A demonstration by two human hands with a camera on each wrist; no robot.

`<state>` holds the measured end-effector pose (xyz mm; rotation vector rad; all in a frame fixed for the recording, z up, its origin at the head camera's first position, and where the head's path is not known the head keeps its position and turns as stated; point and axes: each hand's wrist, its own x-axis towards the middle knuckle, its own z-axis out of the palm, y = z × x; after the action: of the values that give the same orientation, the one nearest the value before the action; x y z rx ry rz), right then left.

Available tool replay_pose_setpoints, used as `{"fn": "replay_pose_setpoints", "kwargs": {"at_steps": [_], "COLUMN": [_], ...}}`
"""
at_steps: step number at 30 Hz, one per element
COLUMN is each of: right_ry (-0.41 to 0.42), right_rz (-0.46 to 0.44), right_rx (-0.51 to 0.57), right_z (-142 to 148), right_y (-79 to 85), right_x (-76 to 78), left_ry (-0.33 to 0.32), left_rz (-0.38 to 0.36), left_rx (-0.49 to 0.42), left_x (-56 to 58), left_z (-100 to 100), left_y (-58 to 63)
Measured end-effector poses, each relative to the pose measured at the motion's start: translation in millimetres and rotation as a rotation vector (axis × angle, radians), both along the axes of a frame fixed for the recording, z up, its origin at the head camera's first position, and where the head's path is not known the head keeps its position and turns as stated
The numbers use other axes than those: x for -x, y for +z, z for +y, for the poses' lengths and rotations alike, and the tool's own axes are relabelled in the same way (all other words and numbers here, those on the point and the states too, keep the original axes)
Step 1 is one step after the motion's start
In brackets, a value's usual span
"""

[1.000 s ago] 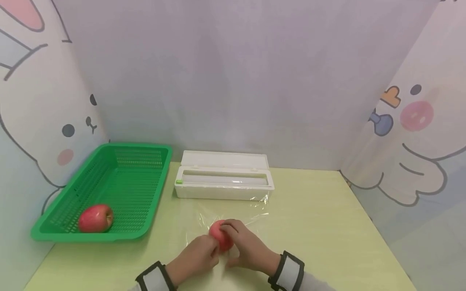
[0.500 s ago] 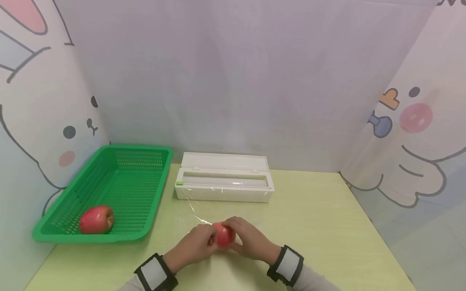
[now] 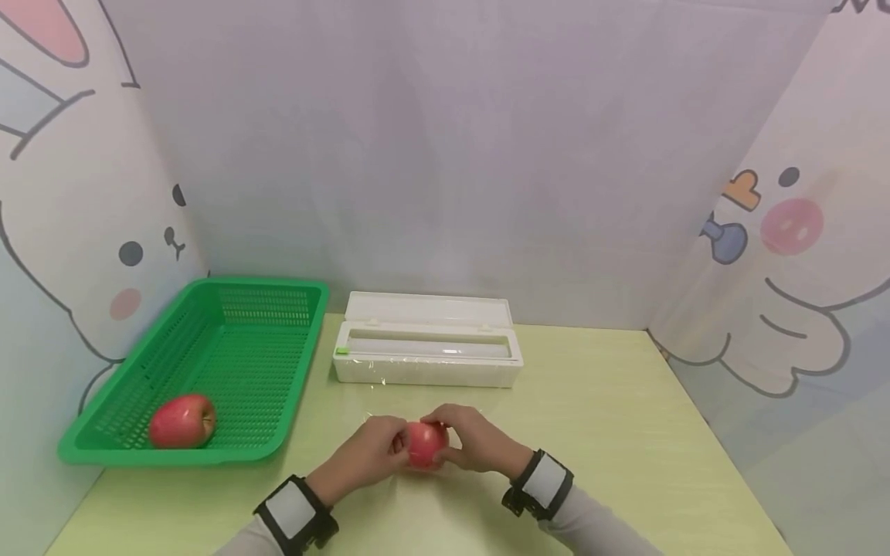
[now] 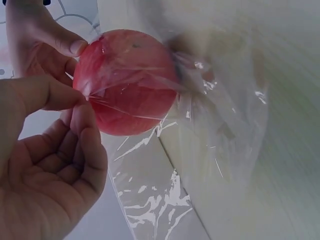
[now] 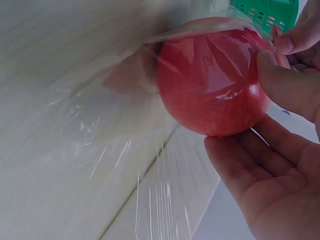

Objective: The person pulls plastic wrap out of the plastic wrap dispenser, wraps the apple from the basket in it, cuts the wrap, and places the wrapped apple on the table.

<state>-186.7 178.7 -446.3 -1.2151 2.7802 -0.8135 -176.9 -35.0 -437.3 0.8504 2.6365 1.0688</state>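
A red apple (image 3: 426,445) sits between the two hands, low in the middle of the head view, partly covered by clear cling film (image 4: 222,107). My right hand (image 3: 480,440) holds it, fingers and thumb curved against its side; the right wrist view shows the thumb on the film-covered skin of the apple (image 5: 215,80). At the opposite side, my left hand (image 3: 371,454) pinches gathered film between thumb and forefinger, right at the apple's surface. Behind the hands stands a white cling film box (image 3: 427,371), its lid up and the roll (image 3: 427,347) showing inside. Loose film spreads around the apple.
A green plastic basket (image 3: 292,401) stands at the left with another red apple (image 3: 182,422) in its near left corner. The pale yellow table (image 3: 612,448) runs to a curtain (image 3: 431,154) behind and printed panels at both sides.
Both hands have shifted slightly away from the body with the apple. The right hand's grip has moved on the apple, and the shiny creases in the film between apple and box have changed.
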Motion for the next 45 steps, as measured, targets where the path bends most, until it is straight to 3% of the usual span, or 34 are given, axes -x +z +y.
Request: {"fn": "replay_pose_setpoints", "kwargs": {"at_steps": [6,10,13,16,19,22,26,32,38,45], "right_ry": [-0.010,0.010,0.043,0.085,0.116,0.153,0.172,0.131,0.087,-0.058], "right_rz": [-0.166,-0.279,-0.345,-0.397,-0.443,-0.475,-0.507,-0.557,-0.554,-0.500], "right_rx": [-0.052,-0.061,-0.063,-0.057,-0.051,-0.058,-0.087,-0.103,-0.109,0.018], "right_z": [-2.8,-3.8,-3.7,-2.7,-1.3,0.0,2.1,5.0,8.8,17.3], "right_y": [4.4,7.4,9.5,12.0,13.9,13.7,11.0,3.5,1.6,-3.4], "right_x": [14.3,26.3,34.5,41.2,48.3,58.1,71.4,81.1,84.9,91.0], "left_ry": [0.040,0.087,0.084,0.030,-0.020,-0.009,0.042,0.067,0.073,0.032], "left_rz": [-0.004,0.045,0.143,0.290,0.459,0.567,0.595,0.615,0.565,0.512], "left_rx": [0.008,0.002,0.003,0.008,0.054,0.114,0.162,0.235,0.175,0.161], "left_x": [3.3,-0.1,-8.4,-20.1,-29.7,-33.1,-27.4,-15.6,-4.1,15.7], "left_z": [-4.5,-3.4,1.1,8.5,15.1,19.5,23.5,26.5,26.2,26.2], "left_y": [0.5,3.9,7.8,10.3,8.0,3.4,-3.4,-13.2,-19.3,-15.3]}}
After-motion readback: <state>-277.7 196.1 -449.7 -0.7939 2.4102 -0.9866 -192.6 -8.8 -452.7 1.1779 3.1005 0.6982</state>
